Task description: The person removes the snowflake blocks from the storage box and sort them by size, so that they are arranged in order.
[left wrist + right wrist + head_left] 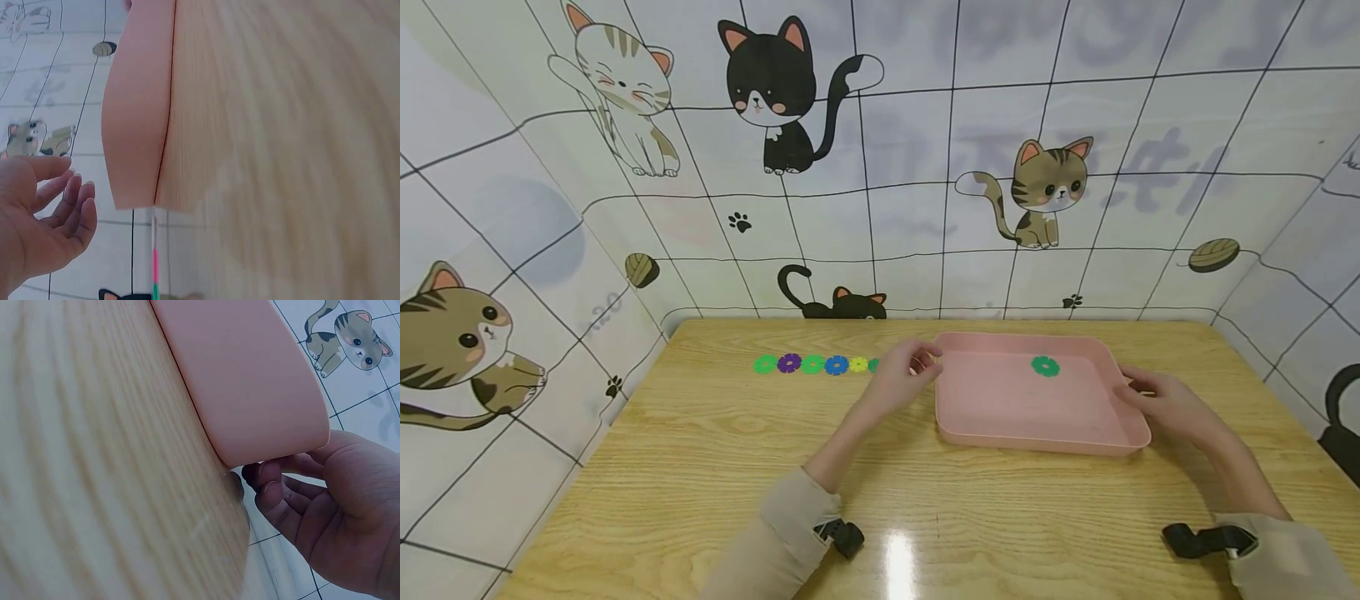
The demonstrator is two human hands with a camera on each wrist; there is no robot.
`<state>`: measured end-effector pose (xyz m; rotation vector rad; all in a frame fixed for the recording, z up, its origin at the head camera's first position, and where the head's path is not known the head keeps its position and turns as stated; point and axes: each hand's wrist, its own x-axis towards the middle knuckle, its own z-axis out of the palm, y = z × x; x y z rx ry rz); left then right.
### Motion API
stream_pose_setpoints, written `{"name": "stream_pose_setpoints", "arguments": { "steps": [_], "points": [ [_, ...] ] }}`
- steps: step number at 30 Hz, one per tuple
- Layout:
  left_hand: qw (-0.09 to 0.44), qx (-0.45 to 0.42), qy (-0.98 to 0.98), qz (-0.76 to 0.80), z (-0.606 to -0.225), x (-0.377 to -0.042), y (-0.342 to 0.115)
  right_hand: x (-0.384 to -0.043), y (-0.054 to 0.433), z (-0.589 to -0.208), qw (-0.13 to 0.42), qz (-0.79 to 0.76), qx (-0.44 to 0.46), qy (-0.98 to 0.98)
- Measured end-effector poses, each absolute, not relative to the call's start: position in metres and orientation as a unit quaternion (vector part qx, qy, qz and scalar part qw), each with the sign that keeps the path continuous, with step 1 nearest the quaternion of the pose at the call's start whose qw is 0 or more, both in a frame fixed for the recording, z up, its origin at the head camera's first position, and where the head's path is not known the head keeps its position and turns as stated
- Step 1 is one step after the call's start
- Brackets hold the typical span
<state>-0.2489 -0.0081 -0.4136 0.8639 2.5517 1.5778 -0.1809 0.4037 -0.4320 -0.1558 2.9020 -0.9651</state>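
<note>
A shallow pink tray lies on the table, with one green notched disc inside it. At the tray's right side, my right hand holds the rim, thumb over the edge and curled fingers outside; the right wrist view shows these fingers close to the tray wall. My left hand hovers beside the tray's left end, its fingers loosely bent with nothing between them. In the left wrist view, a gap separates that hand from the tray wall.
A row of several flower-shaped discs runs leftward along the table's back, among them a purple disc, a blue disc and a yellow disc. My left hand covers the row's right end. Cat-printed cloth rises behind the wooden table.
</note>
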Motion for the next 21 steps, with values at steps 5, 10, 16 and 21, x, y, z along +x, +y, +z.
{"name": "stream_pose_setpoints", "arguments": {
  "steps": [5,10,16,21],
  "points": [
    [0.022,0.301,0.81,0.503,-0.412,-0.244,0.016,-0.181,0.403,-0.432,0.04,-0.314,-0.051,0.947],
    [0.033,0.316,0.803,0.503,-0.412,-0.237,0.038,-0.182,0.403,-0.433,0.04,-0.314,-0.052,0.947],
    [0.051,0.329,0.807,0.487,-0.415,-0.236,0.062,-0.182,0.404,-0.432,0.04,-0.323,-0.055,0.944],
    [0.081,0.318,0.815,0.477,-0.418,-0.237,0.078,-0.183,0.405,-0.433,0.037,-0.332,-0.064,0.941]
  ]
}}
